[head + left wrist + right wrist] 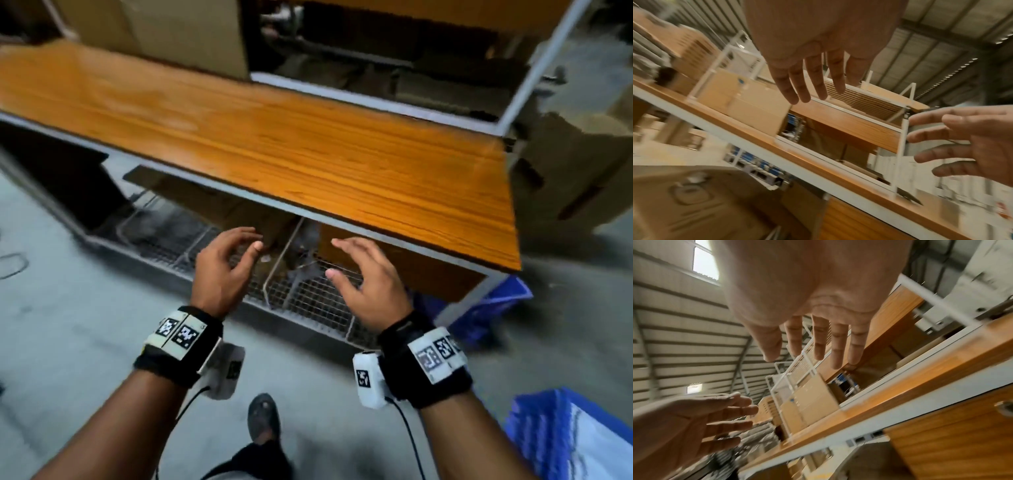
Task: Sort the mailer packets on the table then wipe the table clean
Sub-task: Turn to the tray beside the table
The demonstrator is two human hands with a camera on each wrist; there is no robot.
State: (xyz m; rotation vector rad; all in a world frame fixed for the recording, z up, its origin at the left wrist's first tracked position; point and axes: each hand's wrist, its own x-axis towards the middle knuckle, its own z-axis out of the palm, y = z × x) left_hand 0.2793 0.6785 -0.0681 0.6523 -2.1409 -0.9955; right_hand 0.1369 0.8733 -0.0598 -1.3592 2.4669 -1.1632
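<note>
The orange wooden tabletop shows bare wood across the head view, with no mailer packets in sight on it. My left hand hovers below the table's front edge with relaxed, slightly bent fingers and holds nothing. My right hand hovers beside it, palm turned inward, fingers spread and empty. The left wrist view shows the left hand with straight fingers and the right hand facing it. In the right wrist view the right hand and left hand are both empty.
Wire baskets sit under the table right behind my hands, with blurred grey material and brown cardboard inside. A cardboard box stands at the back and another at the right end. Blue crates stand on the floor at right.
</note>
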